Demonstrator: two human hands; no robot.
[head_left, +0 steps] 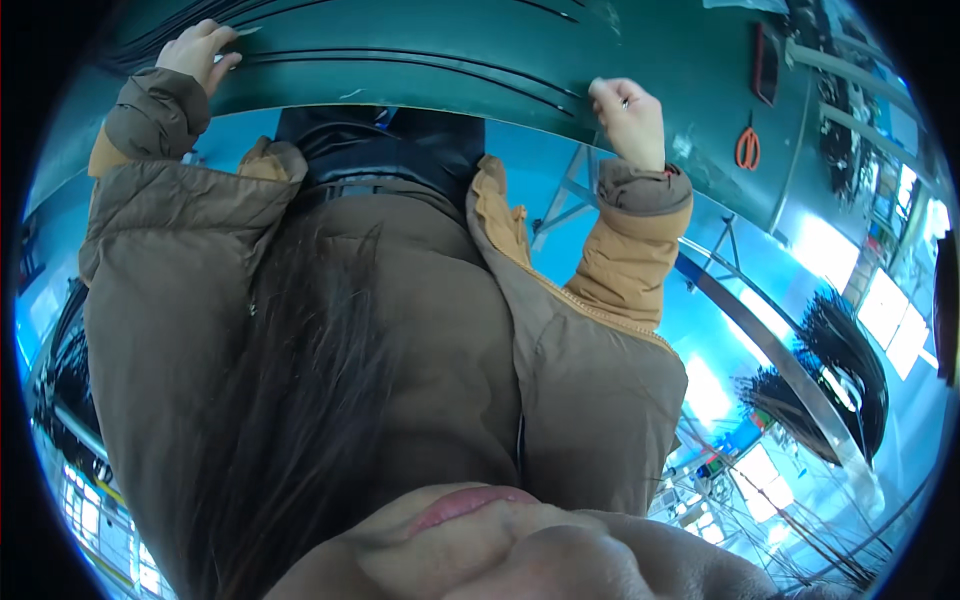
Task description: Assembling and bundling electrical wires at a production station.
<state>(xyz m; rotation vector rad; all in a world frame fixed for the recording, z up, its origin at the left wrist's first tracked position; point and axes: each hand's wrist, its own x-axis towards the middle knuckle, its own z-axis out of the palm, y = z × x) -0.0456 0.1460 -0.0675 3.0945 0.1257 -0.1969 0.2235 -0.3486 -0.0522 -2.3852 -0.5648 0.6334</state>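
Observation:
My left hand is at the far left of the green table, beside a bundle of black cables. Its thumb and forefinger are apart, and a small pale strip shows by the forefinger tip. Two thin black cables run from near this hand across the tabletop toward the right. Just past their right ends, my right hand is closed in a pinch above the table's near edge. Whatever its fingers hold is too small to make out.
On the right of the green table lie orange-handled scissors and a dark red-edged flat object. More cable ends lie at the far side. Black cable bundles hang on a metal rack at the right.

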